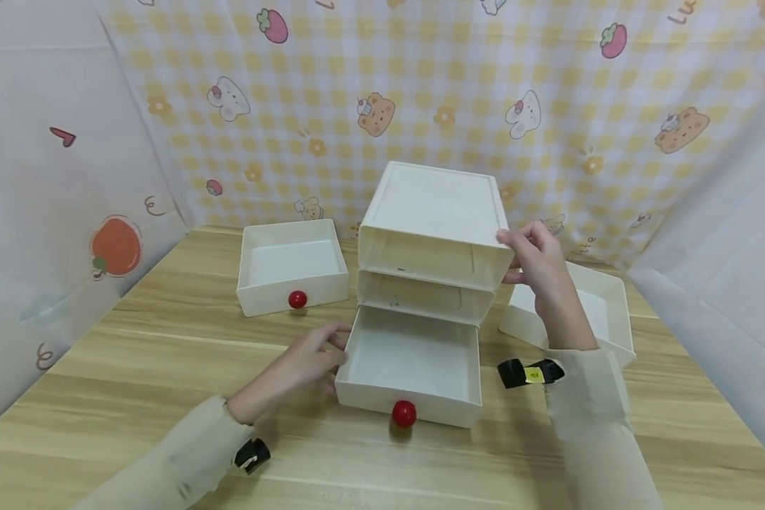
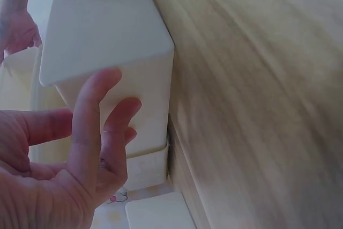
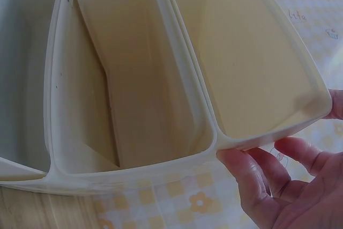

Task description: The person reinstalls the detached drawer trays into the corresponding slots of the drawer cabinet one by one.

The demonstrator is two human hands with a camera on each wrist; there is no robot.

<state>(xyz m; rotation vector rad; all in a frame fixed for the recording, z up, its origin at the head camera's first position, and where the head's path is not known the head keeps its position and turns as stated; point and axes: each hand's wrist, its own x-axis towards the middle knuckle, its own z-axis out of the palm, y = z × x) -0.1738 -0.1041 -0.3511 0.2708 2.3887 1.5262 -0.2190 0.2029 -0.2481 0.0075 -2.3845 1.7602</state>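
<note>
A white plastic drawer cabinet (image 1: 438,200) stands on the wooden table, its top two slots without drawers. From the lowest slot a white drawer (image 1: 414,354) with a round red knob (image 1: 404,414) is pulled far out. My left hand (image 1: 312,358) is at the drawer's left side; in the left wrist view its loosely bent fingertips (image 2: 131,108) touch the side wall. My right hand (image 1: 534,256) holds the cabinet's upper right front corner, thumb over the top edge and fingers against the side. The right wrist view looks into the bare slots (image 3: 134,89).
Left of the cabinet lies a removed white drawer (image 1: 293,258) with its red knob facing forward. Another white drawer (image 1: 612,312) rests at the right, partly behind my right forearm. A checked cloth (image 1: 443,92) with cartoon prints hangs behind the table (image 1: 166,354).
</note>
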